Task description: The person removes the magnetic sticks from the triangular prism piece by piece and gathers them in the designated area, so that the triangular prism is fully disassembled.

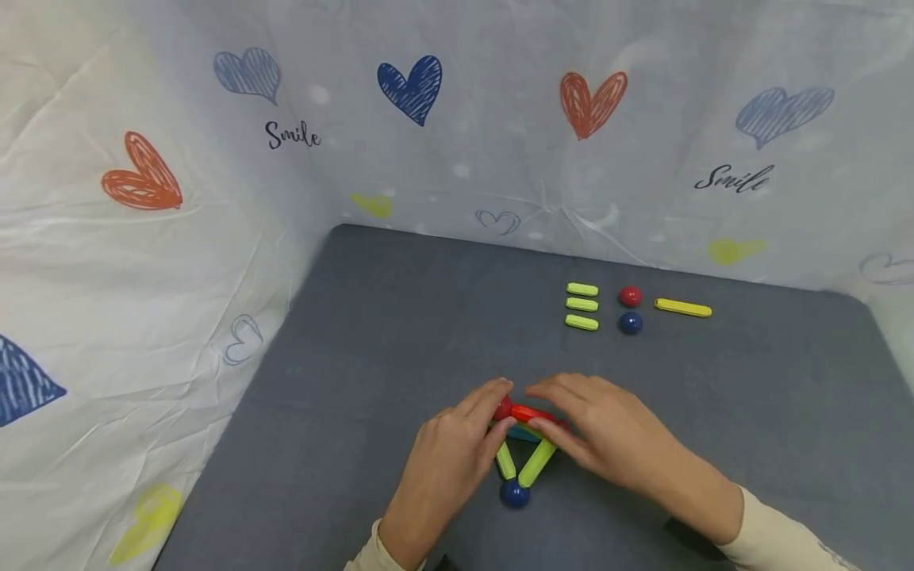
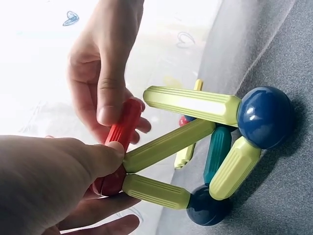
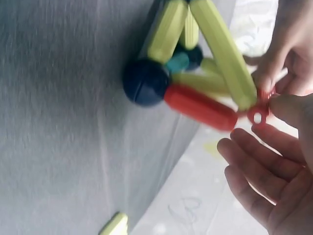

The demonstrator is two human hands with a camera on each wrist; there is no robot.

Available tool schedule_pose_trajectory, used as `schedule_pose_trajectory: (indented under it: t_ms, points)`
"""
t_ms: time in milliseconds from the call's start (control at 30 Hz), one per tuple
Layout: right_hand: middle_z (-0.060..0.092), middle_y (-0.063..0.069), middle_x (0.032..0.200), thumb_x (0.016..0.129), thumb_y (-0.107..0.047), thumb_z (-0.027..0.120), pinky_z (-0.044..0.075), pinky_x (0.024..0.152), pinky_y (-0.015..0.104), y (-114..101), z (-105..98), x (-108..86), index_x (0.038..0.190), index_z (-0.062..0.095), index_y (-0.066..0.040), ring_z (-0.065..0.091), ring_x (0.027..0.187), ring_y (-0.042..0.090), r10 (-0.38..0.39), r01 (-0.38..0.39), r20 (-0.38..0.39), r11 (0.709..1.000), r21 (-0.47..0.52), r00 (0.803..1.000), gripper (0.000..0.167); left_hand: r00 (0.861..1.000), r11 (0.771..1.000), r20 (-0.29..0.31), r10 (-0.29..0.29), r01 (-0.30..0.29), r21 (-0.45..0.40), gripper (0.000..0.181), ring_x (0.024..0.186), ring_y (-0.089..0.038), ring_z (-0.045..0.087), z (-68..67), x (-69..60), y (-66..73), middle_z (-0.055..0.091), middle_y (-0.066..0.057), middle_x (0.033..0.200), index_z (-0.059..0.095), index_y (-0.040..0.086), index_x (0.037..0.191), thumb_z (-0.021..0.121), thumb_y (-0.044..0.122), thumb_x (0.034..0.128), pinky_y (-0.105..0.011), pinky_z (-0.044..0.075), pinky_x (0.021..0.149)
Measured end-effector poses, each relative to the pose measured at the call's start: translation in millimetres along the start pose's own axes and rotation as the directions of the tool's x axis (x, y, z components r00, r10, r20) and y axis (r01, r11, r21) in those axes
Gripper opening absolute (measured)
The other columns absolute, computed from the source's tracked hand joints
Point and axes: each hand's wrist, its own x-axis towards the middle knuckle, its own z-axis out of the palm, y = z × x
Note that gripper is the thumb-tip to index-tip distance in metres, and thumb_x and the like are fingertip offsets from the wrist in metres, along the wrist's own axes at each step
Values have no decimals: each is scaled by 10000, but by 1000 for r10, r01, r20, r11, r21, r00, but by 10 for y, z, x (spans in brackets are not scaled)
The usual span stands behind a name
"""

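Cream sleeves [image 1: 774, 527], dark marking [image 1: 831, 553] on the right

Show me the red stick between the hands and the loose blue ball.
Red stick [image 1: 531, 413]: head view, middle of its visible length.
Blue ball [image 1: 631, 323]: head view, middle of its visible surface.

One frame [image 1: 537, 465]; loose: four rods [image 1: 581, 304], two balls [image 1: 631, 296]

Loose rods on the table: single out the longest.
It is the yellow rod, alone to the right of the loose red ball and blue ball. The three lime rods left of the balls are visibly shorter.
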Motion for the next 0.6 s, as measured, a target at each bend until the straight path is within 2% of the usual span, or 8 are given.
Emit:
schedule_pose_trajectory:
  t_ms: [200, 600]
  points:
    - [713, -96, 1089, 938, -278, 832, 588, 827, 372, -76, 82, -14, 1210, 747, -178, 666, 924, 94, -6, 6, 6, 1000, 1, 1000, 302, 1000, 1000, 9, -4, 4, -4, 490, 756, -126, 733, 1, 1, 9, 686, -22, 1405, 661, 129, 1417, 819, 225, 963, -263, 592, 658]
    - [691, -97, 1028, 906, -247, 860, 580, 803, 368, -104, 87, 17, 1173, 754, -187, 639, 864, 91, 1, -2, -10, 999, -35, 1000, 294, 1000, 1000, 8, -5, 6, -8, 473, 812, -141, 758, -8, -6, 21, 685, -36, 1410, 673, 121, 1406, 817, 217, 965, -282, 608, 689]
